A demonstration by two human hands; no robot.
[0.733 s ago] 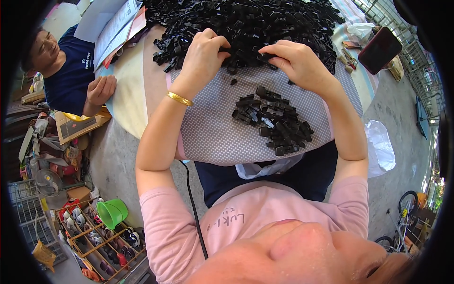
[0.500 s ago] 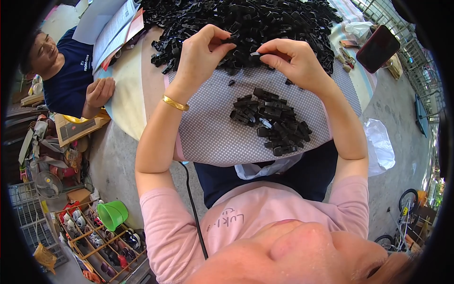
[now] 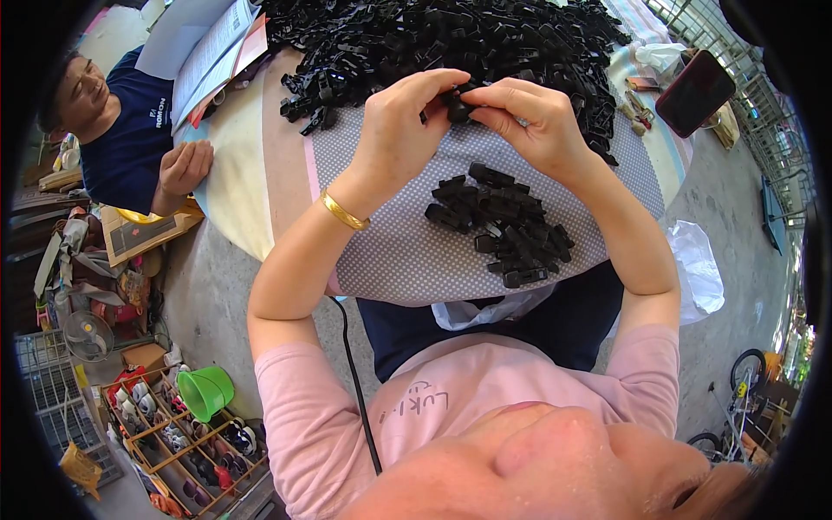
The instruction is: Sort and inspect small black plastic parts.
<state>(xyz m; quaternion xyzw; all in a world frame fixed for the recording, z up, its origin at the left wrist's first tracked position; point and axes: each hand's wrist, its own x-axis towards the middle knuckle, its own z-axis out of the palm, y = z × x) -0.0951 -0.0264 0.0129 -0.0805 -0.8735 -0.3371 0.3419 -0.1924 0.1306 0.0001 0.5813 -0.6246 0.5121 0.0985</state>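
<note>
Fingers (image 3: 503,97) of the left hand (image 3: 400,126) and right hand (image 3: 539,121), nearly closed, pinch 1 partly hidden black plastic part (image 3: 458,108) at the near edge of a large heap (image 3: 407,39) of similar parts; 1 smaller pile (image 3: 511,224) lies nearer the wearer than that heap.

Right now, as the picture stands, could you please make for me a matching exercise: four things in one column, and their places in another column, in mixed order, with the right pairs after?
Things
1. small heap of black parts
2. large pile of black parts
3. gold-coloured bangle
4. phone

Places
A. around the left wrist
B. to the right of the pile, its dark screen showing
C. across the top middle of the picture
D. on the nearer part of the dotted cloth

Right pairs
1-D, 2-C, 3-A, 4-B
</note>
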